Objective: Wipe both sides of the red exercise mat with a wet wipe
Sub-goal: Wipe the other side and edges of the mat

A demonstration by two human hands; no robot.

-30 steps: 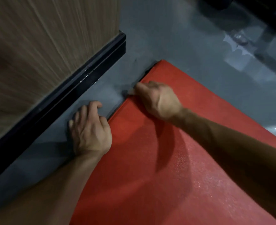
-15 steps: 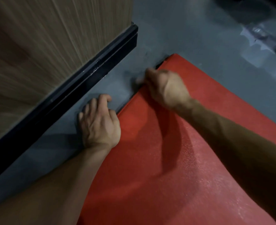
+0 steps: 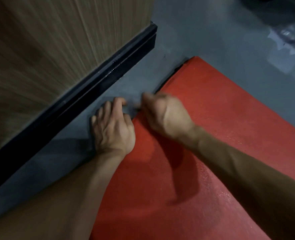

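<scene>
1. While only the head view is available, it shows the red exercise mat (image 3: pixel 203 153) lying flat on the grey floor (image 3: pixel 203 32), its long edge running parallel to a black baseboard (image 3: pixel 91 94) under a wood-grain panel (image 3: pixel 48 49), with a strip of bare floor between.
2. Left hand (image 3: pixel 113 129): planted at the mat's edge, palm down, heel partly on the red surface, fingers loosely curled with tips on the floor just beside the mat. It grips nothing; it appears to serve as a brace.
3. Right hand (image 3: pixel 162 116): blurred by motion, over the same edge, just beside the left hand. Fingers are curled in, fist-like. A wet wipe is presumably bunched inside, but none can be made out, so what the fingers clamp on I cannot tell.
4. Mat surface near the right forearm shows a speckled sheen, possibly moisture; uncertain.
5. Judgement on step in hand: edge wiping of the upward face. Underside not exposed, so the flip is likely not yet done.
6. To do it well: keep the left hand pressing so the mat does not slide toward the baseboard; run the wipe in overlapping strokes along the border, wrapping over the lip; refold the wipe when soiled.
7. Risk: a dark gap shows under the far corner (image 3: pixel 193 61); dragging could curl the edge.
</scene>
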